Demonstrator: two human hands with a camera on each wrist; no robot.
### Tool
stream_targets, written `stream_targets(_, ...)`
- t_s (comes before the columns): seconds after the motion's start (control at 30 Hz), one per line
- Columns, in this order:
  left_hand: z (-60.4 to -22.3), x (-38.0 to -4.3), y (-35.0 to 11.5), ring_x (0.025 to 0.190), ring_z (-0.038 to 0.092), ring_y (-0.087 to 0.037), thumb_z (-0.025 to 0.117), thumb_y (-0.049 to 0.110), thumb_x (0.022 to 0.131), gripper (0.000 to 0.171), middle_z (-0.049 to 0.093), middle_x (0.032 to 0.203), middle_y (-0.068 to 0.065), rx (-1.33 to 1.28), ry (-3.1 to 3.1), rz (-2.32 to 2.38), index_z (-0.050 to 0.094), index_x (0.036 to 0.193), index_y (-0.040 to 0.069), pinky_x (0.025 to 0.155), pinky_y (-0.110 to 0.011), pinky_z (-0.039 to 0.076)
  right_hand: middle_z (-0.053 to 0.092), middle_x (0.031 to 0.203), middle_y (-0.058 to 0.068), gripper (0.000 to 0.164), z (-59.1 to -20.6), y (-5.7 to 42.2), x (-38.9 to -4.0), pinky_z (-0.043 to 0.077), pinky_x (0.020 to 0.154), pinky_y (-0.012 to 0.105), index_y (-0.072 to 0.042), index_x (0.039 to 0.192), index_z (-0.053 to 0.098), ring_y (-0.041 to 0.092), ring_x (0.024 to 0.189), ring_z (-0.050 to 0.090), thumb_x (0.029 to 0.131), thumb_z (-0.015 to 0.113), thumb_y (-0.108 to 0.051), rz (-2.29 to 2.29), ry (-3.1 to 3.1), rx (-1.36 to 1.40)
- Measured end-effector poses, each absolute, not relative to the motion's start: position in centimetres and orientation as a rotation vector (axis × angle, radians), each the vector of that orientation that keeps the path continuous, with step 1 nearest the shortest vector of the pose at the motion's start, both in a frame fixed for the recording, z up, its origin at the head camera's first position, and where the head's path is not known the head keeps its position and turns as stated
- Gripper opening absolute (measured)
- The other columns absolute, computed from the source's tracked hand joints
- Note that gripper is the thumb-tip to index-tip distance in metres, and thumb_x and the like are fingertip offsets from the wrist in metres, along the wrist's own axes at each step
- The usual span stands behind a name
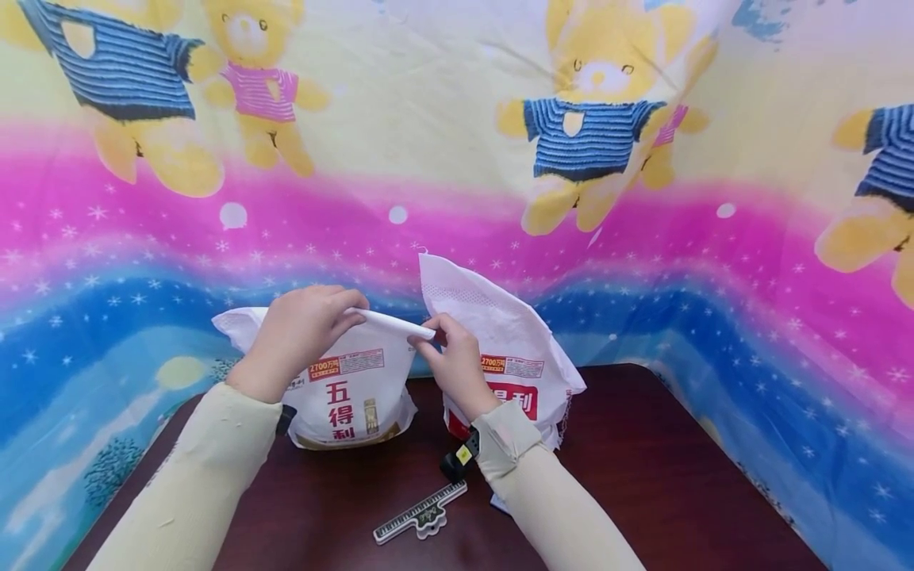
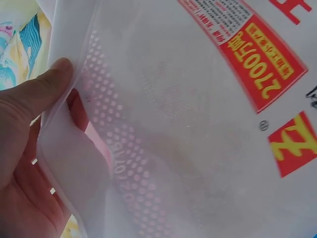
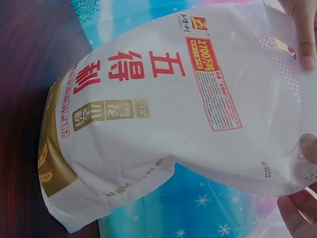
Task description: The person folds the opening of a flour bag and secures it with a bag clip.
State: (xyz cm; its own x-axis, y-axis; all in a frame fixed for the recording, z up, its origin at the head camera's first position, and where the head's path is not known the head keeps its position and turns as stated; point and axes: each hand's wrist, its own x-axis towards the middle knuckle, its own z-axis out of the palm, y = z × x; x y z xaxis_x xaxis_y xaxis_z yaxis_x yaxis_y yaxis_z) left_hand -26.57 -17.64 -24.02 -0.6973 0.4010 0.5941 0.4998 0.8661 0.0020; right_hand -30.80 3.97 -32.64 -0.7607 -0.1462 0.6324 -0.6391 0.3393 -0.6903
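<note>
A white flour bag with red lettering stands upright on the table, its top edge gathered into a flat band. My left hand grips this band left of its middle; in the left wrist view the thumb of that hand lies on the near side, fingers behind. At the band's right corner my right hand pinches the material between thumb and fingers. The right wrist view has the bag's front sideways, with the right hand at the lower right.
Close by on the right stands a second white flour bag with a red label, partly behind my right hand. A black-and-white ruler-like clip lies on the dark table in front. Bear-printed cloth hangs around the table.
</note>
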Motion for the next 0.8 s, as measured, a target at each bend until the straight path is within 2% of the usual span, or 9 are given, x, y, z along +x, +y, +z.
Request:
stream_targets(0.23,-22.9,-26.2,-17.2,0.086,0.07,-0.027,0.081,0.015,0.088,0.018,0.074,0.096,-0.007,-0.642,-2.489,-0.097,0.074,0.105,0.016,0.07,-0.046,0.059,0.068,0.101,0.009,0.014,-32.8,3.8,-30.9,0.056,0.093,0.041,-0.006,0.097,0.062,0.024,0.1,0.067,0.093,0.074,-0.011,1.387,-2.166,0.66)
stream_targets(0.5,-20.9,-25.5,-16.3,0.091,0.065,-0.026,0.082,0.014,0.086,0.021,0.072,0.1,-0.003,-0.598,-2.629,-0.009,0.075,0.106,0.02,0.068,-0.047,0.059,0.068,0.102,0.008,0.015,-32.8,3.8,-30.8,0.055,0.096,0.041,-0.007,0.098,0.061,0.024,0.104,0.067,0.093,0.074,-0.012,1.381,-2.172,0.652)
stream_targets(0.8,-19.3,-25.4,-15.8,0.072,0.064,-0.021,0.085,0.01,0.082,0.017,0.071,0.086,-0.002,-0.661,-2.645,0.128,0.075,0.093,0.018,0.065,-0.044,0.058,0.068,0.102,0.008,0.014,-32.6,3.8,-30.7,0.055,0.097,0.04,-0.006,0.1,0.062,0.024,0.104,0.067,0.094,0.074,-0.011,1.379,-2.178,0.665)
